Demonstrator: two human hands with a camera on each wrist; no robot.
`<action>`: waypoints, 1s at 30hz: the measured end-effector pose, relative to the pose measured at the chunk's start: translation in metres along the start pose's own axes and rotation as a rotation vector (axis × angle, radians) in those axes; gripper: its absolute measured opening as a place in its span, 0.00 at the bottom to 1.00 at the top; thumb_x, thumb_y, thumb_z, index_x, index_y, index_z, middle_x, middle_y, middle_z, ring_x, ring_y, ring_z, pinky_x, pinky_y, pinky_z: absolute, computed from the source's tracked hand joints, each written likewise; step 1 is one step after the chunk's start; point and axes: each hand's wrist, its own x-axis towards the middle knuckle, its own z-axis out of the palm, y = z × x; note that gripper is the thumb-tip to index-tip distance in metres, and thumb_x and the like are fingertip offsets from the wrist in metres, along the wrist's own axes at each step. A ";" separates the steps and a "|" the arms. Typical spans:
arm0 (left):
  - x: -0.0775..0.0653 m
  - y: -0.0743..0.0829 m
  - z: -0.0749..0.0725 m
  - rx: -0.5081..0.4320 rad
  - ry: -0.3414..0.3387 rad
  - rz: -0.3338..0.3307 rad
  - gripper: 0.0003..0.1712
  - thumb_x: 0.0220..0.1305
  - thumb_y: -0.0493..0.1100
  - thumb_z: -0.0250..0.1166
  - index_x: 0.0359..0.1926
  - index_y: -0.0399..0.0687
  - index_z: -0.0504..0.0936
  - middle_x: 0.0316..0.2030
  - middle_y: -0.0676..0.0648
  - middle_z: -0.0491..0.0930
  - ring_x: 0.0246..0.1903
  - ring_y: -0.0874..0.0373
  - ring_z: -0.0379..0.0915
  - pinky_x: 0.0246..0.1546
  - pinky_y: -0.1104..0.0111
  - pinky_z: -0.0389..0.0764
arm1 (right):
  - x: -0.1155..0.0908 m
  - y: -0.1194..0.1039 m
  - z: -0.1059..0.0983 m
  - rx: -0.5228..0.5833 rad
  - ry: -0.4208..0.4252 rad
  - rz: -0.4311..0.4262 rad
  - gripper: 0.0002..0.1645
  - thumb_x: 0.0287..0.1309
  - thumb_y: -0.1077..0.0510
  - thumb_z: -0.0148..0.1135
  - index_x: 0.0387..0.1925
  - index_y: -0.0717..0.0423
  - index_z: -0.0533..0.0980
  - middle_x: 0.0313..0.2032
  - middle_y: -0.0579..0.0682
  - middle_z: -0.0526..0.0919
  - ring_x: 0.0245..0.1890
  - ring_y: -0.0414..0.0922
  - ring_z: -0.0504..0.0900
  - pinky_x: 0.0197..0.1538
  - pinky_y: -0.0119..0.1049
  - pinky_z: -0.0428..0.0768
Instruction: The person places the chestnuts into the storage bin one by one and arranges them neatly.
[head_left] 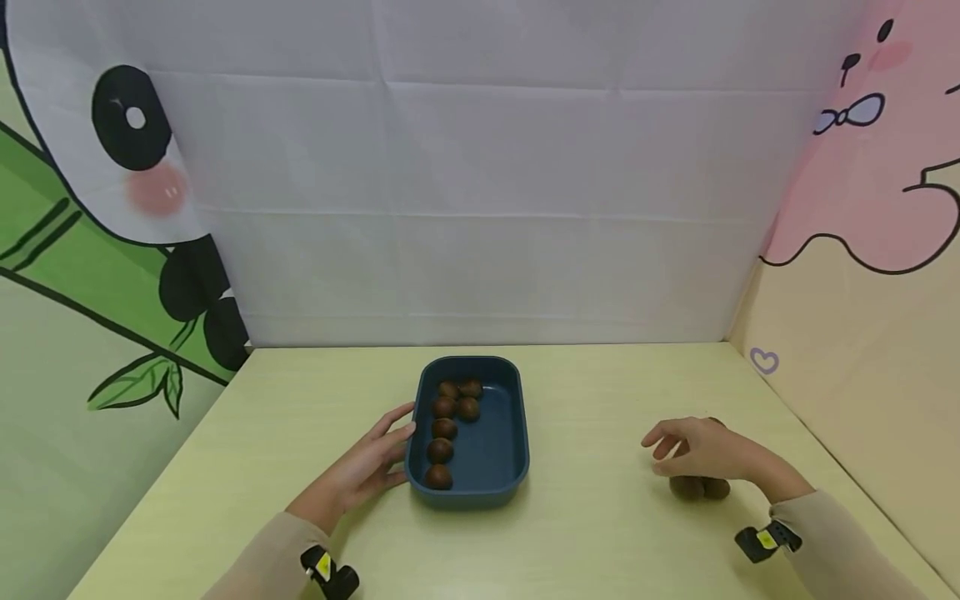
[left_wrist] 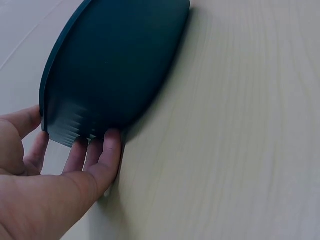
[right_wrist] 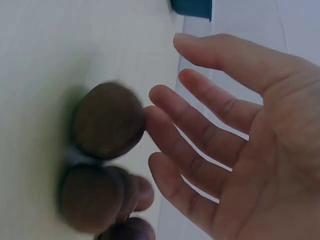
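A dark blue rectangular tray (head_left: pixel 504 450) with rounded corners stands mid-table. Several round brown nuts (head_left: pixel 444 428) lie in it, most of them in a line along its left side. My left hand (head_left: pixel 365 471) rests its spread fingertips against the tray's left wall; the left wrist view shows the fingers (left_wrist: pixel 111 150) on the outside of the wall. To the right, my right hand (head_left: pixel 708 450) hovers over a small group of loose brown nuts (head_left: pixel 687 487), partly hiding them. In the right wrist view its fingers are loosely bent and hold nothing, with one nut (right_wrist: pixel 109 120) right at the fingertips.
The pale yellow table (head_left: pixel 585 533) ends at a white cloth wall (head_left: pixel 487 208) behind. Printed panels stand at both sides, green (head_left: pixel 112 492) on the left and a pink-and-cream one (head_left: pixel 862 333) on the right. Each wrist wears a small black camera (head_left: pixel 767 542).
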 end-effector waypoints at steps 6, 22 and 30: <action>0.000 0.000 -0.001 0.011 -0.013 0.004 0.37 0.79 0.53 0.52 0.79 0.58 0.45 0.65 0.38 0.71 0.60 0.51 0.73 0.53 0.55 0.76 | -0.023 0.014 0.003 -0.067 0.071 0.026 0.23 0.58 0.51 0.72 0.52 0.58 0.79 0.42 0.48 0.84 0.40 0.42 0.83 0.43 0.36 0.79; 0.001 -0.001 -0.001 0.015 -0.011 0.003 0.37 0.79 0.53 0.52 0.79 0.58 0.45 0.65 0.38 0.72 0.60 0.51 0.73 0.53 0.55 0.75 | -0.031 0.030 0.007 -0.167 0.003 -0.056 0.25 0.49 0.50 0.78 0.49 0.51 0.81 0.46 0.44 0.83 0.41 0.37 0.78 0.41 0.36 0.78; 0.001 0.000 -0.001 0.014 -0.010 0.000 0.38 0.78 0.53 0.53 0.79 0.58 0.45 0.65 0.38 0.71 0.60 0.50 0.73 0.53 0.55 0.75 | -0.024 0.025 0.007 -0.176 0.019 -0.106 0.22 0.51 0.53 0.77 0.48 0.53 0.82 0.44 0.43 0.84 0.38 0.34 0.76 0.40 0.35 0.77</action>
